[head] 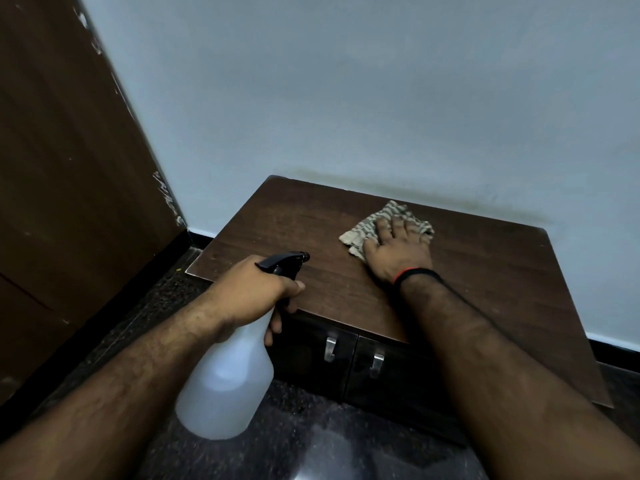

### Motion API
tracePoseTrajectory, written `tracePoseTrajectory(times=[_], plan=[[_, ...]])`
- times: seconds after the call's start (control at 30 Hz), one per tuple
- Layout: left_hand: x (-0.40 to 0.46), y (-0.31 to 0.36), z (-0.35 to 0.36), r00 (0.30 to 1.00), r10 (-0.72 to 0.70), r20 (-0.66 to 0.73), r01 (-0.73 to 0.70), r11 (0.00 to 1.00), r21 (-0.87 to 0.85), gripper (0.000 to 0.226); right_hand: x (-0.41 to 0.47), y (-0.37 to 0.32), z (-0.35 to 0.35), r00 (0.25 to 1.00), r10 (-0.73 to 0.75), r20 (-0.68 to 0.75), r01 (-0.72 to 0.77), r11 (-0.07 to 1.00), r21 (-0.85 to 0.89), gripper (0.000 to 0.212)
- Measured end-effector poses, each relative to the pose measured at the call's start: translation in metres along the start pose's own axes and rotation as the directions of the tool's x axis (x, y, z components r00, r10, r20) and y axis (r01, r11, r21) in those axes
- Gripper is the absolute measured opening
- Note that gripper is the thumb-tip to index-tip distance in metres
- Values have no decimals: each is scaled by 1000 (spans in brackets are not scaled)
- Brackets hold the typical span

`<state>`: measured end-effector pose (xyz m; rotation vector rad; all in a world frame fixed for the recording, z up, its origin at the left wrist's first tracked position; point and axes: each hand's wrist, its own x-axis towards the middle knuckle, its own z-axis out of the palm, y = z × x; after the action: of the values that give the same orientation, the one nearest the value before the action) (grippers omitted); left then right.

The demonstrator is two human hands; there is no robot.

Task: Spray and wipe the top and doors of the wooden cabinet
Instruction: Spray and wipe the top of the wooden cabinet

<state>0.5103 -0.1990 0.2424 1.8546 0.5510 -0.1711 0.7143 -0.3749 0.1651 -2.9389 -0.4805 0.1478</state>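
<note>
A low dark wooden cabinet (pixel 284 220) stands against the wall, with two front doors (pixel 304 362) that carry metal handles. My left hand (pixel 252 289) grips the neck of a white spray bottle (pixel 225 382), whose black nozzle points over the cabinet's front left corner. My right hand (pixel 394 247) presses flat on a striped grey cloth (pixel 388 216) on the cabinet top, toward the back. A red and black band sits on my right wrist.
A pale wall (pixel 346 98) rises right behind the cabinet. A brown wooden door (pixel 62 168) stands at the left. The floor (pixel 311 427) is dark speckled stone, with a black skirting along the wall.
</note>
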Motion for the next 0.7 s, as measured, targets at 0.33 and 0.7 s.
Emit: tracePoseTrajectory(times=[0.33,0.7], plan=[[12,-8,-8,999,-17,-41,15,999,-46,30,7,-77,13,979,-200,32,199,979,38,67],[9,-18,-13,999,3,-49,-4,1000,-26,26,-19,-97,21,833,-550,61,549,835,41,61]])
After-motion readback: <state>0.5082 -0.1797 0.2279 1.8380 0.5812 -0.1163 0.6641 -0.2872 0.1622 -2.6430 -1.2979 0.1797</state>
